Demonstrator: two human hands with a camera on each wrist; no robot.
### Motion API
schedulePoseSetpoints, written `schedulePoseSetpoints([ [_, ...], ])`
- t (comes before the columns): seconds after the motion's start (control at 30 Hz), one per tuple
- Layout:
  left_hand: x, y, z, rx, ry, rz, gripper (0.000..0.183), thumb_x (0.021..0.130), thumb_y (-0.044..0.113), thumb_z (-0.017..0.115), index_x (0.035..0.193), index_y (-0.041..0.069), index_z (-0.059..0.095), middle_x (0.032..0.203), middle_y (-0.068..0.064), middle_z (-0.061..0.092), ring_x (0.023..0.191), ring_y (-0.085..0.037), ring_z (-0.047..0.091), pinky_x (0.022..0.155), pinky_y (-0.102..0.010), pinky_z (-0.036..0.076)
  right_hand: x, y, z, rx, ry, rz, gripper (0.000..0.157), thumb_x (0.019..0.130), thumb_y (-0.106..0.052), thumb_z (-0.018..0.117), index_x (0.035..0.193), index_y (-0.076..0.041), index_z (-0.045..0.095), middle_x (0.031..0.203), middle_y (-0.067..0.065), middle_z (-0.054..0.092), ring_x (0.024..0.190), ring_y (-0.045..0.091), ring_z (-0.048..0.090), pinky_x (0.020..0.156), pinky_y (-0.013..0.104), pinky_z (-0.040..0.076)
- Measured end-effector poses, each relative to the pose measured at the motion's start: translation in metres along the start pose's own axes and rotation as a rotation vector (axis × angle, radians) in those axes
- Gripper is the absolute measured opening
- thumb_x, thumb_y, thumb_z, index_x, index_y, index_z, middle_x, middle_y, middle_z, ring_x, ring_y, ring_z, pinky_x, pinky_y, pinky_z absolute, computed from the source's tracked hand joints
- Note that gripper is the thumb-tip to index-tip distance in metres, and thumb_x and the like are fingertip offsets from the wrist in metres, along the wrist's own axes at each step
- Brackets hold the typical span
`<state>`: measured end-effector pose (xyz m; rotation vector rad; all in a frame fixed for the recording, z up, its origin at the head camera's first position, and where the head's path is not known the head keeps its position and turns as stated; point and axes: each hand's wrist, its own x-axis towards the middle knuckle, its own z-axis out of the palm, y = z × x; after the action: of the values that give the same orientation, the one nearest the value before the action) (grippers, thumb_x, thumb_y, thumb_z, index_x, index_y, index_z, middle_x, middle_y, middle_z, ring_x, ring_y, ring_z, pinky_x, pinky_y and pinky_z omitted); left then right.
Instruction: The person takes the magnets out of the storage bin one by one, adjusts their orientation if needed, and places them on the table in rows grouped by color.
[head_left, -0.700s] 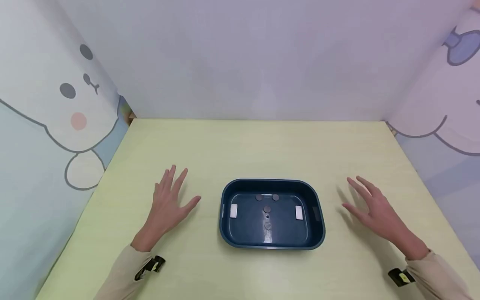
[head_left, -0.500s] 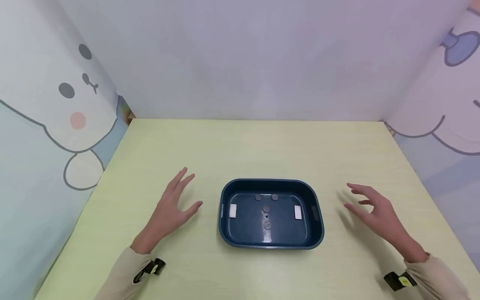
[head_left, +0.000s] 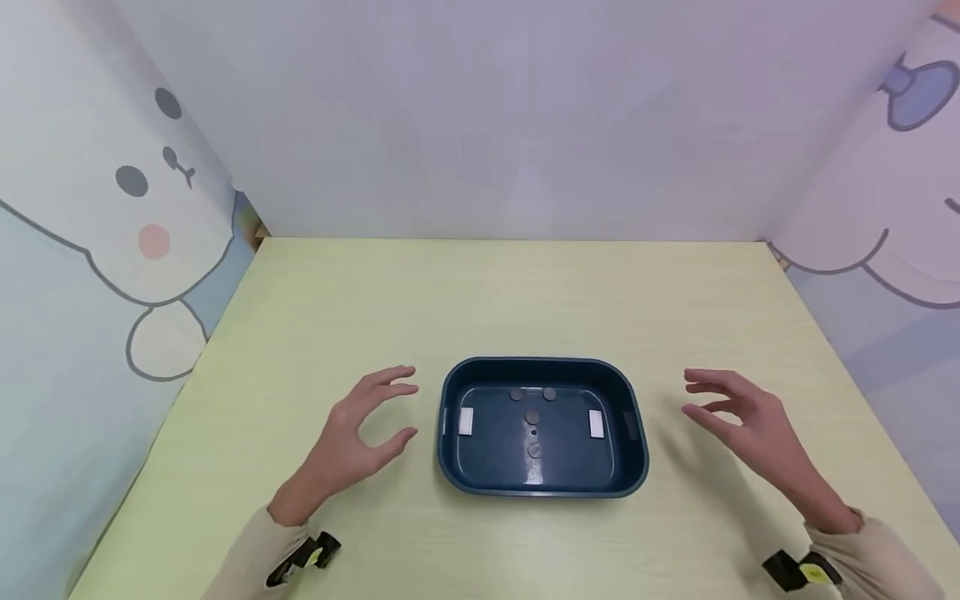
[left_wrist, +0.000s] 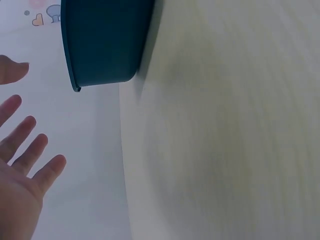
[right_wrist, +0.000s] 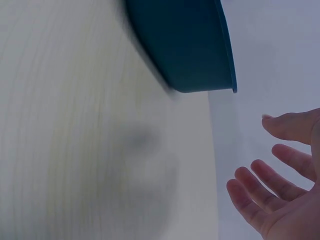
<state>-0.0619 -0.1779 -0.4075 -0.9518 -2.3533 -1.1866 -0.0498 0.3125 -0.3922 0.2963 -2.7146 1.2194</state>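
A dark blue plastic basin (head_left: pixel 543 490) with rounded corners rests on the pale wooden table. Inside on its floor lie two small white rectangles (head_left: pixel 466 422) and several round grey discs (head_left: pixel 532 417). Left of the basin, my left hand (head_left: pixel 351 437) hovers with thumb and fingers spread apart, fingertips a short way from the rim. On the other side my right hand (head_left: pixel 753 425) is held over the table, fingers loosely bent toward the basin and farther from it. Neither hand holds anything. Both wrist views show the basin's outer wall (left_wrist: pixel 102 40) beyond the fingers.
The pale table (head_left: pixel 510 292) reaches back to a plain whitish wall (head_left: pixel 510 117). Side panels with cartoon animals (head_left: pixel 150 208) stand at left and right. A dark band with a yellow-green mark (head_left: pixel 315 554) is on each sleeve cuff.
My left hand has turned and moved right toward the basin, its fingers bending from spread to curved. The right hand's fingers have bent and shifted slightly left. The basin stays put.
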Motion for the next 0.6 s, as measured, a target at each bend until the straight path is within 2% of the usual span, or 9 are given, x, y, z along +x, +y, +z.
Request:
schedulePoseSetpoints([
  [0.13, 0.000, 0.008, 0.005, -0.041, -0.030, 0.046, 0.053, 0.072, 0.011, 0.077, 0.122, 0.014, 0.060, 0.131, -0.012, 0.053, 0.122, -0.029, 0.047, 0.102, -0.022, 0.035, 0.001, -0.009, 0.003, 0.013, -0.011, -0.008, 0.043, 0.081, -0.006, 0.073, 0.122, -0.013, 0.060, 0.112, -0.009, 0.061, 0.098, 0.005, 0.059, 0.074, 0.011, 0.048],
  [0.37, 0.000, 0.019, 0.010, -0.058, -0.086, 0.051, 0.048, 0.076, 0.015, 0.074, 0.121, 0.010, 0.061, 0.132, -0.010, 0.053, 0.127, -0.030, 0.043, 0.105, -0.028, 0.034, 0.001, -0.026, 0.007, 0.024, -0.029, -0.029, 0.047, 0.078, -0.001, 0.074, 0.121, -0.010, 0.059, 0.109, -0.008, 0.061, 0.097, 0.002, 0.057, 0.074, 0.012, 0.049],
  [0.6, -0.002, 0.026, 0.015, -0.081, -0.076, 0.108, 0.045, 0.079, 0.018, 0.073, 0.122, 0.015, 0.060, 0.129, -0.011, 0.055, 0.125, -0.032, 0.044, 0.103, -0.030, 0.037, 0.000, -0.039, 0.010, 0.076, -0.055, -0.081, 0.044, 0.077, 0.002, 0.074, 0.117, -0.012, 0.060, 0.108, -0.001, 0.062, 0.098, 0.010, 0.057, 0.074, 0.016, 0.050],
])
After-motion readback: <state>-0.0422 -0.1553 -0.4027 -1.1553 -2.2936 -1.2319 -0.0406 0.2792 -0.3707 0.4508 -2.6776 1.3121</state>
